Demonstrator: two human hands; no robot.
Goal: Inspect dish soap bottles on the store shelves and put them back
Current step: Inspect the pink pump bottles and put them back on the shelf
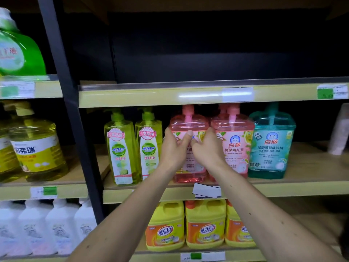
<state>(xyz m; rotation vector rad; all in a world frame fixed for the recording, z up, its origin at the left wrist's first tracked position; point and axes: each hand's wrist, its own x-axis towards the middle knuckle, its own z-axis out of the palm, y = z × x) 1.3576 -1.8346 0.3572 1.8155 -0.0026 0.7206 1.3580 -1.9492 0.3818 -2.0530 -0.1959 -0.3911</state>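
Wooden store shelf (302, 183) with yellow front edge — upright pink square pump-top soap bottle (188, 121) near that edge, left hand (174, 148) and right hand (206, 148) fingers curled gripping it.

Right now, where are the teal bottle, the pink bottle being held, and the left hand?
teal bottle (271, 146), head view, front label
pink bottle (189, 123), head view, clear shoulder
left hand (174, 148), head view, back of hand

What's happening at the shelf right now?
A person has both hands on a pink dish soap bottle on the middle shelf: left hand and right hand hold its front. It stands upright between two green pump bottles and a second pink bottle.
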